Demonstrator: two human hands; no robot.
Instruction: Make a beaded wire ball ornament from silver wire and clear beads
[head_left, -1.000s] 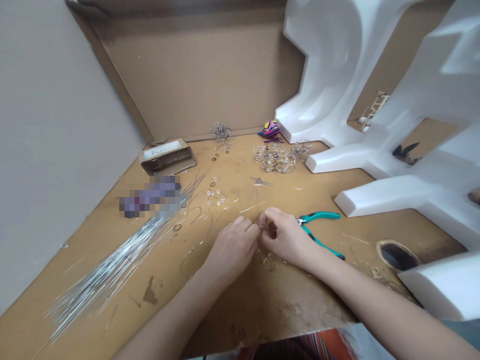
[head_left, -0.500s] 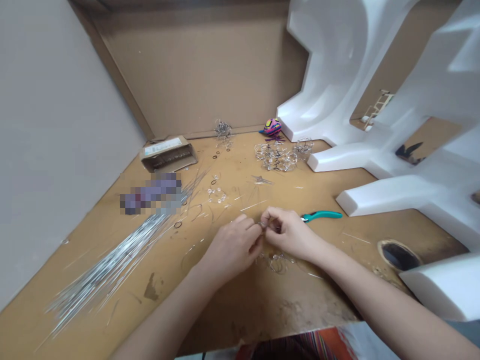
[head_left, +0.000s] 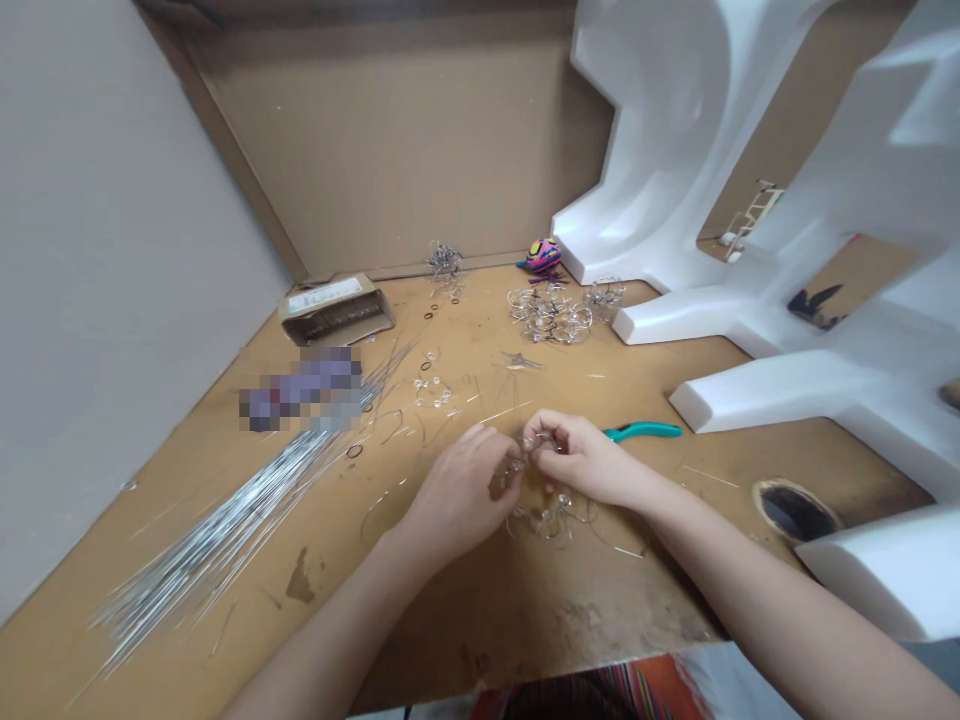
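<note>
Silvery beaded wire [head_left: 551, 518] is showing between and just below the two hands, over the table [head_left: 600, 600], its loops coming into fuller sight than a second ago. The left hand [head_left: 463, 488] is curling inward and pinching a beaded part; the right hand [head_left: 577, 455] is gripping wire between thumb and fingers just beside it. Beads are showing at the left fingertips more plainly than half a second ago. Only one handle of the teal pliers [head_left: 646, 430] is appearing, against two a second ago; the right hand and forearm are hiding the rest. Whether the lower loops are hanging or lying, I am not able to tell. Pixelation is obscuring a purplish item [head_left: 300, 390] beside the wire bundle [head_left: 232, 525], and the view's edge is cutting off the white structure [head_left: 757, 390].
</note>
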